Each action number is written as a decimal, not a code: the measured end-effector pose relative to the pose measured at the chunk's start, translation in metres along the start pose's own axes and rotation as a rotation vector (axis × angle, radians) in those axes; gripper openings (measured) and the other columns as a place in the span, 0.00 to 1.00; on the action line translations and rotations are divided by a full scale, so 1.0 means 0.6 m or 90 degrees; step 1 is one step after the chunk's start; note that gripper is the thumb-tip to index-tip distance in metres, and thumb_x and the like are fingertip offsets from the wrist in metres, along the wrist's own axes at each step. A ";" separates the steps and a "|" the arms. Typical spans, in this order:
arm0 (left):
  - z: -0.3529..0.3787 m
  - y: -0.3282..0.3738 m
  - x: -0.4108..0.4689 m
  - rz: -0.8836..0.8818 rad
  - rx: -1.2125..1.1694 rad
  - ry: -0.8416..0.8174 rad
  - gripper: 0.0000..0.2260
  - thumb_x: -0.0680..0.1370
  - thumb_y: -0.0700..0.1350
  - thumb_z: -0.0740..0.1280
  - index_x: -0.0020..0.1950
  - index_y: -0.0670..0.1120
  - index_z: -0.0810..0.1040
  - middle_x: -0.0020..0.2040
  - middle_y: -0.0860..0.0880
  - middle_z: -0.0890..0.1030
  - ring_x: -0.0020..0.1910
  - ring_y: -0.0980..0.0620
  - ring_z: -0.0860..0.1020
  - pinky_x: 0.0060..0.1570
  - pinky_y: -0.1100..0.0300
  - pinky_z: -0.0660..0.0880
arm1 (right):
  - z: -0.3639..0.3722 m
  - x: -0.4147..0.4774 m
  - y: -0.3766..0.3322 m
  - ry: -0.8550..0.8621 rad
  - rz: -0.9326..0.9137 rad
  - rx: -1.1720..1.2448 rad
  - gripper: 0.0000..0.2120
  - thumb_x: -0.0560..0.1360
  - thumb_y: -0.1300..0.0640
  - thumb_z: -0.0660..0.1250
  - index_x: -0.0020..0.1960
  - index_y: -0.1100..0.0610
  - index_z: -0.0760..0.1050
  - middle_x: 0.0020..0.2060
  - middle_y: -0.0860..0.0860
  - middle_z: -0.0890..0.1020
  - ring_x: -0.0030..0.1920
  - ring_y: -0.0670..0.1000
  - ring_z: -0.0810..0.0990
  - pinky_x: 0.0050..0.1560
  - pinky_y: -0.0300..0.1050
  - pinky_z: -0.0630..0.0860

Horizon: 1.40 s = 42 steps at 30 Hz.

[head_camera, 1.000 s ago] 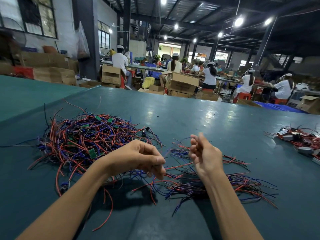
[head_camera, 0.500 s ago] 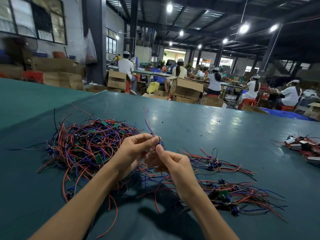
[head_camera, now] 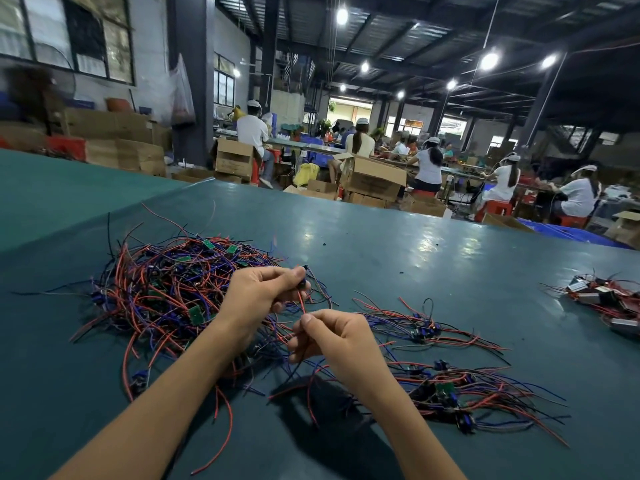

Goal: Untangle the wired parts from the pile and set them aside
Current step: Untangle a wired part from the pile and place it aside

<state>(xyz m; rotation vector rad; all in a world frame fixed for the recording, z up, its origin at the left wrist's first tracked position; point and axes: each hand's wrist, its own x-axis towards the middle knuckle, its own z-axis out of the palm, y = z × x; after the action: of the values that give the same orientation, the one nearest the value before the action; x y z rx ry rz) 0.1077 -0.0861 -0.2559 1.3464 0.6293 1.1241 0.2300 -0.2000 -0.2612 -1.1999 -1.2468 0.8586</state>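
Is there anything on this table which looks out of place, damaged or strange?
Nothing looks damaged. One loose red wire strays from the tangled pile toward the near edge of the table. A few small dark bits lie alone beyond the pile.

No legible text, label, brand name, number or sign anywhere in view. Faint dark print on the side of a cardboard box (head_camera: 233,164) beyond the table, too blurred to make out.
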 end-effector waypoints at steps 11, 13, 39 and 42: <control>-0.044 -0.011 0.029 -0.049 -0.037 0.188 0.10 0.74 0.46 0.76 0.44 0.39 0.85 0.41 0.40 0.86 0.34 0.51 0.81 0.32 0.61 0.69 | 0.013 -0.011 0.017 -0.056 -0.161 -0.172 0.10 0.79 0.54 0.65 0.43 0.56 0.82 0.34 0.51 0.86 0.33 0.52 0.86 0.39 0.51 0.84; -0.041 -0.019 0.028 -0.067 -0.024 0.197 0.11 0.74 0.47 0.77 0.45 0.38 0.85 0.41 0.39 0.86 0.33 0.52 0.80 0.32 0.61 0.69 | 0.011 -0.012 0.020 -0.045 -0.184 -0.206 0.12 0.78 0.54 0.67 0.40 0.58 0.82 0.32 0.53 0.85 0.29 0.51 0.84 0.35 0.55 0.82; -0.022 0.007 -0.002 -0.197 -0.456 -0.273 0.16 0.82 0.41 0.62 0.67 0.35 0.74 0.45 0.46 0.81 0.27 0.60 0.64 0.20 0.70 0.62 | -0.032 0.006 -0.013 0.202 0.041 0.283 0.18 0.80 0.49 0.67 0.40 0.60 0.84 0.29 0.56 0.76 0.22 0.49 0.70 0.21 0.39 0.65; 0.001 -0.008 -0.007 -0.051 -0.194 -0.212 0.13 0.79 0.42 0.68 0.63 0.42 0.81 0.41 0.48 0.81 0.27 0.59 0.63 0.23 0.67 0.64 | -0.025 0.005 -0.012 0.153 0.072 0.248 0.16 0.79 0.46 0.68 0.48 0.58 0.85 0.30 0.53 0.77 0.22 0.46 0.67 0.21 0.35 0.59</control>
<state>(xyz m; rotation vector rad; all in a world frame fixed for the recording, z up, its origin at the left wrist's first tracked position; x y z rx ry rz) 0.1078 -0.0891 -0.2615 1.1956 0.2546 0.8648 0.2443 -0.2018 -0.2523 -1.0273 -0.7792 0.9580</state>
